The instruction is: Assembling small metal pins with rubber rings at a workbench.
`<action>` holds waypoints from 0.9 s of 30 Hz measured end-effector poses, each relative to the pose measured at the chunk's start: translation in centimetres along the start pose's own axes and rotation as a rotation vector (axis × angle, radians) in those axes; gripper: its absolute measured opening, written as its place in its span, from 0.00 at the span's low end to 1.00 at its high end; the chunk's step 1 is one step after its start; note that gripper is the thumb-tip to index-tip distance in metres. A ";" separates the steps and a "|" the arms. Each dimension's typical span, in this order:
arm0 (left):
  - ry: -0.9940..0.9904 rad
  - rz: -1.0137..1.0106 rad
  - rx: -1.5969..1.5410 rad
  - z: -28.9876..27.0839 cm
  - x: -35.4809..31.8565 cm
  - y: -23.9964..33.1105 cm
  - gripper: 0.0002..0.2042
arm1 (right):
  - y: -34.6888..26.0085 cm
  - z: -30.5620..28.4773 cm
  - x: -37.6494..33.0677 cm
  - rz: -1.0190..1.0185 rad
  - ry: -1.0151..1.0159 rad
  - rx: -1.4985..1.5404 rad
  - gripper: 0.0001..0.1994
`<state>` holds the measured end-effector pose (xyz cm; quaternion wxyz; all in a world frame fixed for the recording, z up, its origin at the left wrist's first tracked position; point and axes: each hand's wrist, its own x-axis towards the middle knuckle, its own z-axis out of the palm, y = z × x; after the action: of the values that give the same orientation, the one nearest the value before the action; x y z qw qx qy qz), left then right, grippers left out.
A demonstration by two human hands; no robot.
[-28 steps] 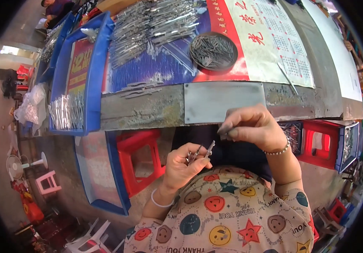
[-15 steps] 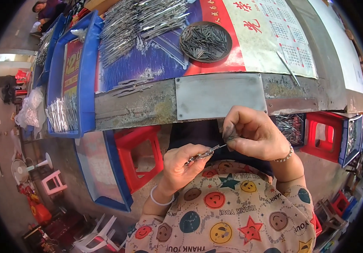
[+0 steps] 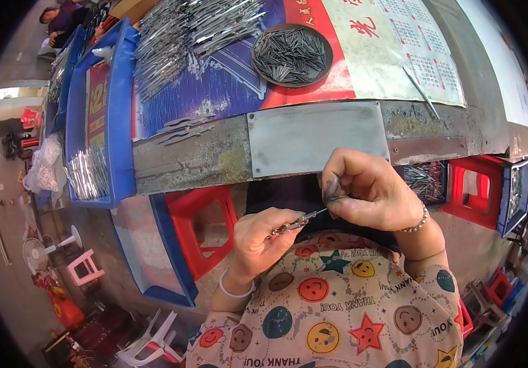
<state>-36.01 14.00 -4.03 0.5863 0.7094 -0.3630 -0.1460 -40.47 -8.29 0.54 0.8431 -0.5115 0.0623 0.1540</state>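
My left hand (image 3: 261, 242) is closed round a small jointed metal tool (image 3: 289, 226), which points up and to the right. From its end a thin metal rod (image 3: 319, 212) reaches toward my right hand (image 3: 374, 193). The right thumb and forefinger are pinched together at the rod's far end, and darkened with grime. Whatever lies between those fingertips is mostly hidden. Both hands are held in front of the bench edge, just below a grey metal plate (image 3: 319, 140) fixed to it.
A round bowl (image 3: 329, 69) of small dark metal pins (image 3: 291, 55) stands on the bench. Piles of slim metal parts (image 3: 172, 52) lie left of it, beside a blue tray (image 3: 119, 122). A pen-like stick (image 3: 421, 92) rests at right. Red stools (image 3: 208, 230) stand below.
The bench and its contents have shifted slightly up and left in the picture. Both hands keep nearly the same pose and grip.
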 end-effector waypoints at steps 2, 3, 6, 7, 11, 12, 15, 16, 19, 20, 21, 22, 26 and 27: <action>-0.005 -0.008 0.001 0.0 0.1 0.0 0.09 | 0.2 -0.2 0.1 0.000 -0.005 -0.008 0.09; -0.009 -0.012 0.000 0.0 0.1 0.0 0.09 | 0.2 -0.2 0.1 0.002 -0.003 -0.006 0.09; -0.011 -0.010 0.002 0.0 0.2 -0.2 0.09 | 0.1 -0.5 0.2 0.012 -0.016 -0.021 0.09; -0.013 -0.013 0.001 0.0 0.3 -0.2 0.09 | 0.0 -0.6 0.2 0.023 -0.032 -0.024 0.09; -0.082 -0.020 -0.004 -0.5 0.4 -0.3 0.09 | 0.1 -0.9 0.4 0.034 -0.069 -0.108 0.08; -0.120 -0.009 0.010 -0.6 0.4 -0.3 0.09 | 0.2 -1.1 0.4 0.036 -0.065 -0.105 0.08; -0.202 -0.028 0.122 -1.2 0.4 -0.1 0.06 | 0.1 -1.5 0.4 -0.101 -0.156 -0.453 0.08; -0.203 -0.034 0.121 -1.3 0.2 0.1 0.06 | -0.7 -1.3 0.3 -0.026 -0.205 -0.541 0.08; -0.229 -0.006 0.246 -1.3 0.0 0.4 0.07 | -0.7 -1.0 0.3 0.002 -0.261 -0.663 0.07; -0.248 0.058 0.322 -1.2 0.0 0.4 0.08 | -0.6 -1.1 0.2 0.016 -0.300 -0.677 0.06; -0.266 0.119 0.401 -1.2 -0.1 0.6 0.10 | -0.4 -1.2 0.1 0.030 -0.342 -0.690 0.06; -0.265 0.114 0.403 -1.1 -0.3 0.6 0.10 | -0.4 -1.3 0.3 0.070 -0.376 -0.658 0.06; -0.364 0.231 0.489 -1.4 -0.9 0.9 0.15 | -0.1 -1.1 0.4 0.171 -0.481 -0.668 0.08; -0.366 0.221 0.486 -1.4 -0.8 1.0 0.15 | -0.1 -1.0 0.4 0.173 -0.479 -0.669 0.08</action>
<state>-36.05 15.54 -2.94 0.3370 0.7470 -0.5613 -0.1158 -40.01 -9.14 0.08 0.6052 -0.6995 -0.1463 0.3507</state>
